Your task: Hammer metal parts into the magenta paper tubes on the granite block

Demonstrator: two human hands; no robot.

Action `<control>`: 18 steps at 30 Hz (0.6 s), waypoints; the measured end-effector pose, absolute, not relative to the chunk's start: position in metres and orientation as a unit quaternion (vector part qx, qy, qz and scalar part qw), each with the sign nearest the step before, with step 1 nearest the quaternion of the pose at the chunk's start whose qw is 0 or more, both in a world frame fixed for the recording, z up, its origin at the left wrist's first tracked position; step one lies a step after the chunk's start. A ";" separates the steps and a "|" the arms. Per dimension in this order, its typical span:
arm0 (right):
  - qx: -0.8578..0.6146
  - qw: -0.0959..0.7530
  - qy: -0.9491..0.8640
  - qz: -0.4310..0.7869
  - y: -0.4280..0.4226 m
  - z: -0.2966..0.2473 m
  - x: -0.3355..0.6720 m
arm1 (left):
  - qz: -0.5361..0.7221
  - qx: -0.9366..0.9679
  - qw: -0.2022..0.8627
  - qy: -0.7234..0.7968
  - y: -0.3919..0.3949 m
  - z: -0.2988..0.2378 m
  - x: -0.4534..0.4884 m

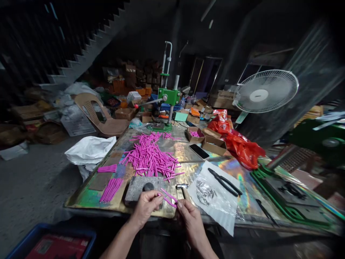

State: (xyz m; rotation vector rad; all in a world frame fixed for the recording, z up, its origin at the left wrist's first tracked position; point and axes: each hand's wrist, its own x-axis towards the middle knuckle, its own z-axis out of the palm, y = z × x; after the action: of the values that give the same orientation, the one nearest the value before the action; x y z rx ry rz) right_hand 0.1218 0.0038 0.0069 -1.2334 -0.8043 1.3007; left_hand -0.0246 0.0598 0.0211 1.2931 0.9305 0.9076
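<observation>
On my feed I see both hands low at the near edge of the table point(86, 196). The left hand point(145, 207) is pinched narrow, thumb and fingertips closed on one end of a few pink sticks point(168, 198). The right hand point(188, 214) grips their other end the same way, so the sticks span the small gap between the two hands, slanting down toward the right.

Just behind the left hand I make out a grey block point(137, 187) lying flat with a dark round piece point(148, 186) on top. A small metal hammer head point(182, 186) sits just beyond the right hand. Further back a loose pile of pink sticks point(151, 156) spreads over the shiny tabletop, and two tidy bundles point(110, 190) lie to the left of the block.

To the right, black pliers point(225, 182) rest on a clear plastic bag point(215, 201). A phone point(198, 151) lies face up near some cardboard boxes point(214, 144), a red bag point(239, 144) slumps beside them, and a green press point(168, 97) stands at the far end
</observation>
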 end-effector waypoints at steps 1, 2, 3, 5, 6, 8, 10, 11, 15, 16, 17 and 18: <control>-0.519 0.560 -0.329 0.556 0.003 0.007 0.121 | 0.398 0.549 0.614 0.405 0.058 0.020 -0.024; -0.516 0.562 -0.322 0.560 0.003 0.007 0.121 | 0.400 0.541 0.618 0.406 0.056 0.019 -0.023; -0.515 0.563 -0.320 0.562 0.002 0.007 0.120 | 0.400 0.539 0.620 0.406 0.055 0.018 -0.023; -0.520 0.564 -0.325 0.553 0.001 0.007 0.121 | 0.390 0.551 0.618 0.403 0.054 0.019 -0.025; -0.525 0.565 -0.332 0.544 0.001 0.007 0.121 | 0.377 0.566 0.614 0.401 0.054 0.021 -0.026; -0.535 0.566 -0.348 0.522 -0.001 0.006 0.124 | 0.338 0.613 0.591 0.400 0.054 0.027 -0.028; -0.545 0.565 -0.370 0.497 -0.002 0.005 0.127 | 0.291 0.676 0.547 0.400 0.053 0.036 -0.030; -0.549 0.564 -0.382 0.484 -0.003 0.004 0.129 | 0.271 0.707 0.519 0.398 0.052 0.040 -0.030; -0.568 0.552 -0.427 0.436 -0.007 0.000 0.132 | 0.217 0.783 0.442 0.381 0.048 0.047 -0.030; -0.572 0.546 -0.436 0.429 -0.008 -0.001 0.132 | 0.207 0.789 0.435 0.380 0.047 0.047 -0.030; -0.577 0.541 -0.444 0.422 -0.009 -0.003 0.132 | 0.197 0.793 0.433 0.381 0.046 0.045 -0.030; -0.583 0.535 -0.450 0.414 -0.010 -0.006 0.132 | 0.188 0.794 0.434 0.382 0.045 0.043 -0.030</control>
State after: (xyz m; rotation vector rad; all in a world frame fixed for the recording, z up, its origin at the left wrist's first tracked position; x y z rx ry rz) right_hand 0.1324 -0.0102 -0.0056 -1.3876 -1.0724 0.9859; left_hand -0.0298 0.0448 0.0430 1.9765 0.9513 0.4676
